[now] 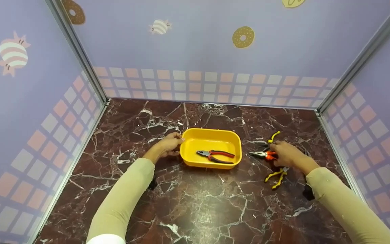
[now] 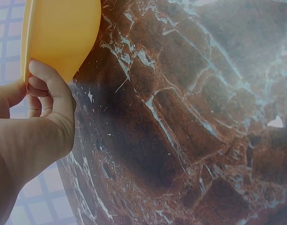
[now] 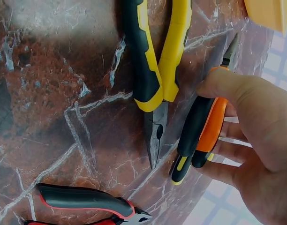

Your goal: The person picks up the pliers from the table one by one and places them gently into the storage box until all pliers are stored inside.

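Observation:
My left hand (image 1: pixel 168 144) pinches the left rim of a yellow plastic tray (image 1: pixel 184 159) between thumb and fingers. Inside the tray lies a pair of red-and-black combination pliers (image 1: pixel 212 155). To the right of the tray, my right hand (image 1: pixel 286 154) grips the orange-and-black handles of needle-nose pliers (image 3: pixel 202 124), their tip pointing toward the tray. Just beside them, yellow-and-black long-nose pliers (image 3: pixel 155 70) lie on the surface. Another yellow-handled tool (image 1: pixel 275 135) lies beyond the right hand, partly hidden by it.
Red-and-black pliers (image 3: pixel 85 199) lie near the right hand in the right wrist view. The dark red marble-patterned surface (image 1: pixel 201 203) is bordered by lilac panels (image 1: pixel 198 51) at the back and both sides, joined by metal corner posts.

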A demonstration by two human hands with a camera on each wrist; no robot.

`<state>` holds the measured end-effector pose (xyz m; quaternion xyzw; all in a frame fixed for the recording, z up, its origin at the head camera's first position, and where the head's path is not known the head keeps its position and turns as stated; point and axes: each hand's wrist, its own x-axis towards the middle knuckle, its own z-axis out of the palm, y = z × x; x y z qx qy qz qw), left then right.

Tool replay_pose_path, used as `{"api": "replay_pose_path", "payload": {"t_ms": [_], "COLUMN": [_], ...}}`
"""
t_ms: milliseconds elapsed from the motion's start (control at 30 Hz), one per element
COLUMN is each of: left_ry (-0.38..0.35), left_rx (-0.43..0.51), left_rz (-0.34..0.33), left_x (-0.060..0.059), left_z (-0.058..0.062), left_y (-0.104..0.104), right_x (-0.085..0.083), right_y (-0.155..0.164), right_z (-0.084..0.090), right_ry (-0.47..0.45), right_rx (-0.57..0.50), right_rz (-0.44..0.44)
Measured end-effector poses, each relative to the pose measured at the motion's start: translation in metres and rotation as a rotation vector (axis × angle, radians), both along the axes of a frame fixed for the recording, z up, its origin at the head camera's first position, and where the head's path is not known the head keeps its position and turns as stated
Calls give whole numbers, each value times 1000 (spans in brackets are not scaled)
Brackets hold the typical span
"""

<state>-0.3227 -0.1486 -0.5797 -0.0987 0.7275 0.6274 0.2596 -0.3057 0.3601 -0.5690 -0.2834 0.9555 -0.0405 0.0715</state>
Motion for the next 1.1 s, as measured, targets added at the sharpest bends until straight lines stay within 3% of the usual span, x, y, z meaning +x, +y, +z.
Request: {"api": "replay_pose_path", "payload": {"t_ms": [1100], "left_ry": [5], "left_rx": [13], "left_rz": [13], "left_x": [0], "left_z": [1], "left_y": [2], "right_x": [-5], "right_y": [-22], "right_z": [37], "right_ry": [16], "right_rx": [-108], "right_rz": [-45]}}
